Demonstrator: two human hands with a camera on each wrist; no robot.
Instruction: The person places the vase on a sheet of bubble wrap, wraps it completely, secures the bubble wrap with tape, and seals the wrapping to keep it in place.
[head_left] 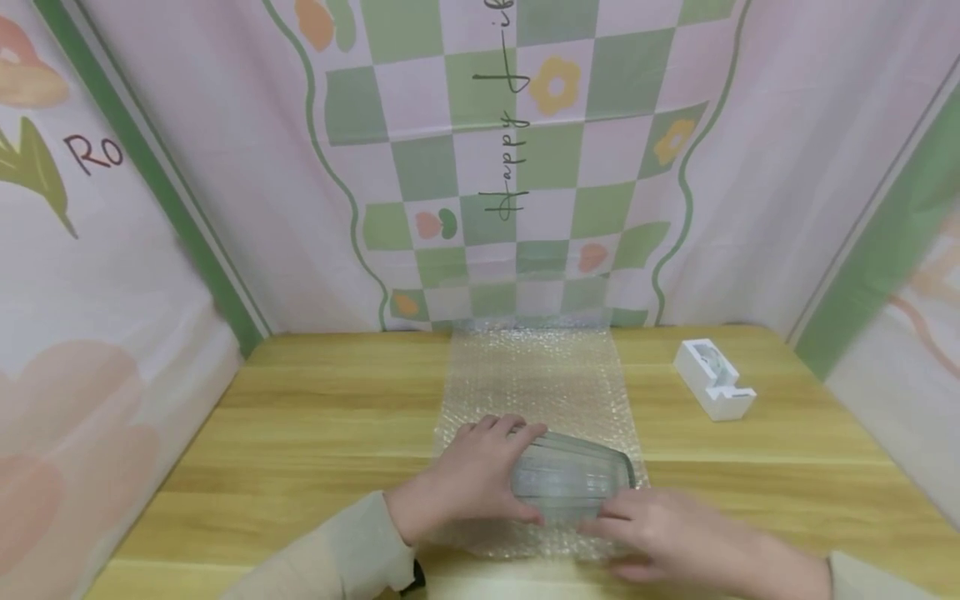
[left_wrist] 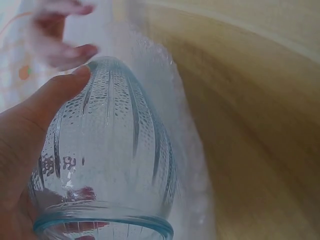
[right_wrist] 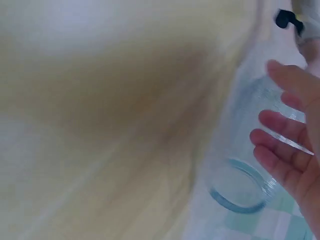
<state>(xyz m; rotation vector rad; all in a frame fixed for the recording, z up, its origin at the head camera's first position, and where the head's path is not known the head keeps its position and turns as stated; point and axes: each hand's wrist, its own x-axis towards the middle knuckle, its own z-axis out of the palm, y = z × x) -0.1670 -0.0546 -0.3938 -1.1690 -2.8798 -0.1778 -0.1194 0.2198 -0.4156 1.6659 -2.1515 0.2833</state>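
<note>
A clear ribbed glass vase [head_left: 572, 477] lies on its side on a sheet of bubble wrap [head_left: 536, 379]. My left hand [head_left: 483, 477] grips its left end, fingers over the far side and thumb on the near side. In the left wrist view, the thumb presses on the dotted, ribbed glass [left_wrist: 112, 130], and a thick bluish rim shows below. My right hand [head_left: 667, 533] is beside the vase's right end, near its rim. Its fingers [right_wrist: 280, 150] are spread and loosely bent in the right wrist view; whether they touch the glass I cannot tell.
A white tape dispenser [head_left: 716, 383] stands at the back right of the wooden table [head_left: 337, 400]. The bubble wrap runs to the table's back edge, against a checkered curtain [head_left: 487, 167]. Cloth walls rise at left and right.
</note>
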